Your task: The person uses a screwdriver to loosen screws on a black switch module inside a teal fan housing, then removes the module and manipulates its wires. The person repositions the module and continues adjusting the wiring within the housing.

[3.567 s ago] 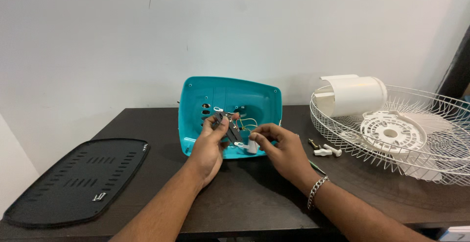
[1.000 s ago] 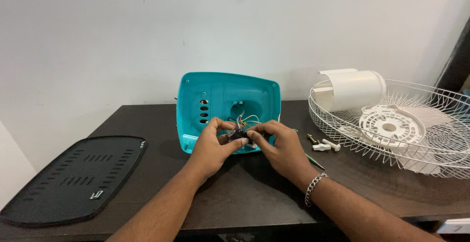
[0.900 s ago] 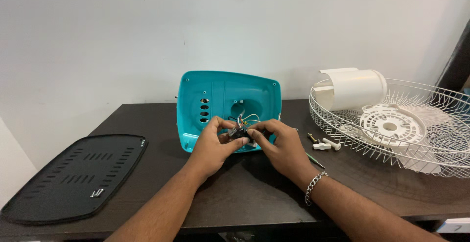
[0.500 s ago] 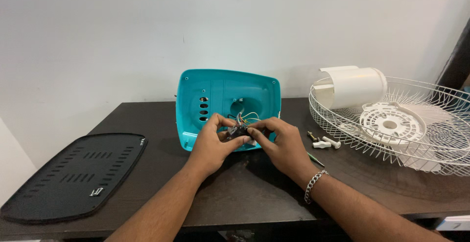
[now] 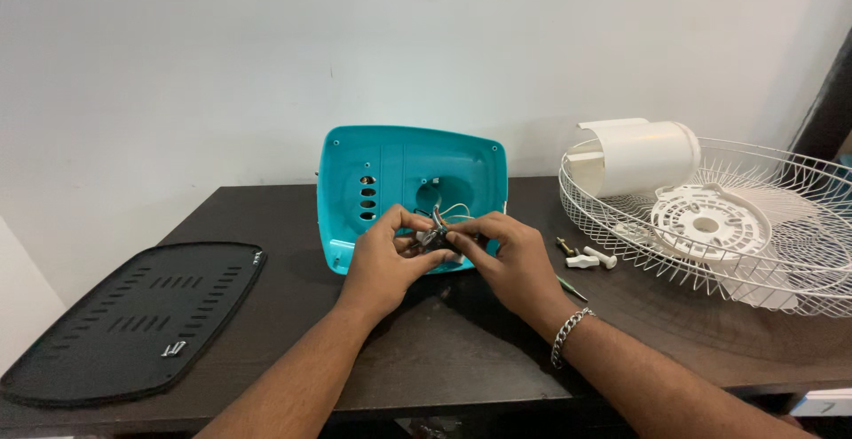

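Table: a dark wooden table [image 5: 461, 350] carries everything; both forearms come in from the near edge.
Bracelet: a silver chain bracelet [image 5: 571, 336] sits on the right wrist.
Left hand: the left hand [image 5: 383, 261] is closed around a small dark switch part [image 5: 433, 238], with the thumb and fingertips pinching it from the left side.
Right hand: the right hand [image 5: 508, 260] meets the left one at the same part; its fingertips pinch the part from the right side, so both hands hold it together.
Part held: the small dark part is just in front of the lower edge of the teal housing, above the table; thin pale wires [image 5: 454, 212] go from it back into the housing.
Black cover: a flat black vented panel [image 5: 133, 319] lies at the left, well apart from the hands; a small screw [image 5: 173, 348] lies on it.
Loose pieces: two small white pegs [image 5: 590, 260] lie near the right hand, beside the grill.
Teal housing: a teal plastic housing [image 5: 410, 181] stands upright behind the hands, open side to the camera.
Fan grill: a white wire fan grill [image 5: 799, 226] lies at the right, with a white round plastic disc [image 5: 706, 223] inside it.
Motor cover: a white cylindrical cover [image 5: 639, 155] rests on the far rim of the grill.
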